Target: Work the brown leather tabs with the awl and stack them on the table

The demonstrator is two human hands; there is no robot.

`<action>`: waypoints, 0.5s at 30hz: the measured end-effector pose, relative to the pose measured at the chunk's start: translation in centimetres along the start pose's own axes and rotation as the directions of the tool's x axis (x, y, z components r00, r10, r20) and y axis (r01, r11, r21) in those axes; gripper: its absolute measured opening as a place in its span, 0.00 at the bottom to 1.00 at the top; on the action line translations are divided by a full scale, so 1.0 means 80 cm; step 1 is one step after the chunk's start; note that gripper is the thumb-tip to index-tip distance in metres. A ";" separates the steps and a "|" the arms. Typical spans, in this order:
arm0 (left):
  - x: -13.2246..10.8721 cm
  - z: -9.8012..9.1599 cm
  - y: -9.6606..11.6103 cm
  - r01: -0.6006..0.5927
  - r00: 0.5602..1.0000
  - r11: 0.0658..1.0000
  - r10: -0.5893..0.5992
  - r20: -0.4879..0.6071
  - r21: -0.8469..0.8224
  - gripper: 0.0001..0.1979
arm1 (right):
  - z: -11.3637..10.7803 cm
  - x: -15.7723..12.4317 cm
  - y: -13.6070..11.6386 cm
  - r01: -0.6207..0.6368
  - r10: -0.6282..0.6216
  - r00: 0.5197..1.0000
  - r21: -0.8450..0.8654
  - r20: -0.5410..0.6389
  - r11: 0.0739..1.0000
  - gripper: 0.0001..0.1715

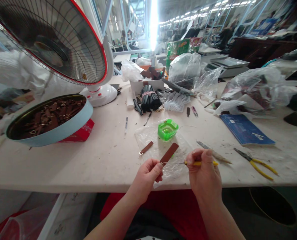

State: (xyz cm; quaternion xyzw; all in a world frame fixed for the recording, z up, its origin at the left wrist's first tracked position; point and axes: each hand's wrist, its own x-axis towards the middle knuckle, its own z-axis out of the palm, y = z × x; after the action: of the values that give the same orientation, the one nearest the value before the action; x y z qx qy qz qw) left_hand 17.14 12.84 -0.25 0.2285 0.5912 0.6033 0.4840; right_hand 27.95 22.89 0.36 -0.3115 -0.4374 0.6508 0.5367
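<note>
Pinched between the thumb and fingers of my left hand (pixel 149 171) is a brown leather strap (pixel 170 152), its free end pointing up and away. My right hand (pixel 203 171) is closed round the yellow handle of a thin metal tool (pixel 197 163). The tool's slim shaft reaches left to the strap's end at my left fingertips, where the exact contact is too small to make out. Behind the strap stands a green plastic container (pixel 167 129) on a clear plastic sheet (pixel 145 133). A folded brown leather tab (pixel 147 147) with a metal ring lies left of it.
Yellow-handled pliers (pixel 257 163) and a pointed blade-like tool (pixel 214 151) lie to the right, before a blue book (pixel 247 130). A round tin (pixel 51 133) of brown tabs stands left, below a fan (pixel 63 43). Black strips (pixel 149 100) and plastic bags (pixel 184 71) fill the back.
</note>
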 end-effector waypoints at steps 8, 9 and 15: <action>-0.010 0.007 0.004 -0.053 0.996 0.998 0.055 -0.065 0.043 0.11 | -0.004 -0.009 -0.008 0.004 -0.004 1.000 0.057 0.003 0.998 0.21; -0.011 0.007 0.004 -0.060 0.995 0.996 0.065 -0.080 0.064 0.10 | -0.009 -0.009 -0.010 0.030 -0.029 0.999 0.062 -0.021 0.998 0.21; -0.017 0.011 0.010 -0.089 0.988 0.984 0.107 -0.111 0.155 0.07 | -0.027 -0.019 -0.003 0.064 -0.012 0.987 -0.328 0.159 0.942 0.18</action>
State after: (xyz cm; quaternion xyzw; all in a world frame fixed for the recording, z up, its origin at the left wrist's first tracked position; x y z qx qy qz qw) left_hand 18.21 12.22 1.08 0.2566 0.6505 0.5931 0.3990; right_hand 30.29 21.96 -0.44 -0.3376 -0.5872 0.5793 0.4535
